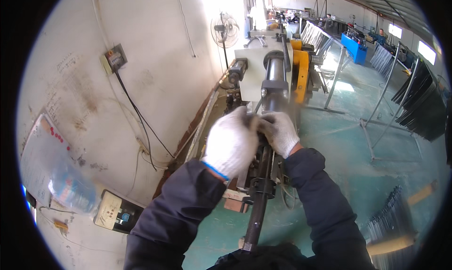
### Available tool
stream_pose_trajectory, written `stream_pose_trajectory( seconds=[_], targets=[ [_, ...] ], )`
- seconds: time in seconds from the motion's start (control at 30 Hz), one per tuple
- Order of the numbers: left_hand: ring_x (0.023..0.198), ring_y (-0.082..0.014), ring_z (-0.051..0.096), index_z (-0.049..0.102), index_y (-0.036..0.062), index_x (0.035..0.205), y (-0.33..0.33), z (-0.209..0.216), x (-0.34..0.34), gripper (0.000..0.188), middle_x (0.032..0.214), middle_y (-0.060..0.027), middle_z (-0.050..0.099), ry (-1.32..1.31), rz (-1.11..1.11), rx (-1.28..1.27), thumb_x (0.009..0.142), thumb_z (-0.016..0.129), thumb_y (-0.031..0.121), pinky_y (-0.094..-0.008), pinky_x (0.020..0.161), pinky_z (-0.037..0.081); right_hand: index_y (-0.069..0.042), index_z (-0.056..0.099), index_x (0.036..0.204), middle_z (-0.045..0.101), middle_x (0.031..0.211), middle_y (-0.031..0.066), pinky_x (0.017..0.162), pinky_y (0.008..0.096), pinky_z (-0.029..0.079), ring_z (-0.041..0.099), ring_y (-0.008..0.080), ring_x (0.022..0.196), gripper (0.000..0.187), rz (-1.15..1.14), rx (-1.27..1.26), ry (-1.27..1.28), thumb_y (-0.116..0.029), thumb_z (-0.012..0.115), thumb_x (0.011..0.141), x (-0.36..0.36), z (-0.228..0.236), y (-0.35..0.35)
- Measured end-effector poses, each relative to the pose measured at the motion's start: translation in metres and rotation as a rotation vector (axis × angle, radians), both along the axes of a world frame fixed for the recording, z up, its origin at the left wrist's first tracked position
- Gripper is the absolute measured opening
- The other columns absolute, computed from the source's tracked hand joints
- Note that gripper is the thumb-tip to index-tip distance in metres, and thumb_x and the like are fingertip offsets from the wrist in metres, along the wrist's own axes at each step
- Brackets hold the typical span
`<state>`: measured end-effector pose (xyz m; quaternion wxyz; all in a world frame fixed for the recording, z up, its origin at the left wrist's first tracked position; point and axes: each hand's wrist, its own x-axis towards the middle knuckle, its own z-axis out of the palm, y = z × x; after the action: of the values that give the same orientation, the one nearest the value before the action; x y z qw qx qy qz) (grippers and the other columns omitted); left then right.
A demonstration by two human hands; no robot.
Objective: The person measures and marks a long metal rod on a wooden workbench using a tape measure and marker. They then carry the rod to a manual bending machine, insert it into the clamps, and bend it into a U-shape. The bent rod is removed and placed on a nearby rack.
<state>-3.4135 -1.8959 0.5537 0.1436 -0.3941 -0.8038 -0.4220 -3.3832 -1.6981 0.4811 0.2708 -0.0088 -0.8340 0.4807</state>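
Note:
Both my hands wear white work gloves with darkened fingertips and meet over a long machine. My left hand (231, 140) is slightly blurred, its fingers curled in toward the machine's middle line. Beside it, my right hand (281, 132) is closed, thumb and fingers pressed together. Whatever lies between the fingers is hidden by the gloves. Just beyond them is the machine's dark clamp block (275, 90) with a shiny steel cylinder (275, 68) behind it. A dark round bar (257, 218) runs from under my hands back toward my body, passing through a black collar (263, 187).
A white wall with a switch box (114, 58) and hanging cables stands close on the left. A yellow machine part (301, 74) juts out right of the cylinder. Metal racks (376, 124) with dark rods stand on the green floor; a bundle of thin rods (393, 223) is nearer. People sit far off.

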Motion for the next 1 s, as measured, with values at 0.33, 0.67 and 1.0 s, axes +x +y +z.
stream_pose_trajectory(
  seconds=[0.33,0.67,1.0],
  targets=[
    [0.074,-0.0247,0.066,0.077,0.0003,0.114,0.078,0.093,0.124,0.016,0.088,-0.0217,0.074,0.211,-0.037,-0.232,0.115,0.072,0.016,-0.0421,0.076,0.058,0.000,0.081,0.126,0.080,0.126,0.0296,0.101,0.0531,0.063,0.079,0.0442,0.114,0.025,0.027,-0.160,0.250,-0.018,0.074,0.109,0.028,-0.041,0.000],
    [0.090,-0.0463,0.079,0.078,0.0048,0.107,0.339,0.026,0.190,0.021,0.091,-0.0215,0.080,0.345,-0.295,-0.394,0.109,0.077,0.025,-0.0550,0.083,0.065,-0.004,0.076,0.134,0.082,0.121,0.0246,0.097,0.0525,0.062,0.078,0.0470,0.112,0.030,-0.028,-0.064,0.009,-0.023,0.076,0.110,0.193,-0.160,0.101],
    [0.100,-0.0474,0.080,0.079,0.0066,0.114,0.562,-0.138,0.172,0.026,0.099,-0.0240,0.080,-0.037,-0.529,-0.359,0.111,0.073,0.032,-0.0561,0.088,0.064,-0.004,0.085,0.125,0.086,0.120,0.0227,0.101,0.0469,0.065,0.082,0.0432,0.114,0.032,-0.444,-0.238,-0.400,-0.031,0.080,0.109,0.306,-0.261,0.409]
  ],
)
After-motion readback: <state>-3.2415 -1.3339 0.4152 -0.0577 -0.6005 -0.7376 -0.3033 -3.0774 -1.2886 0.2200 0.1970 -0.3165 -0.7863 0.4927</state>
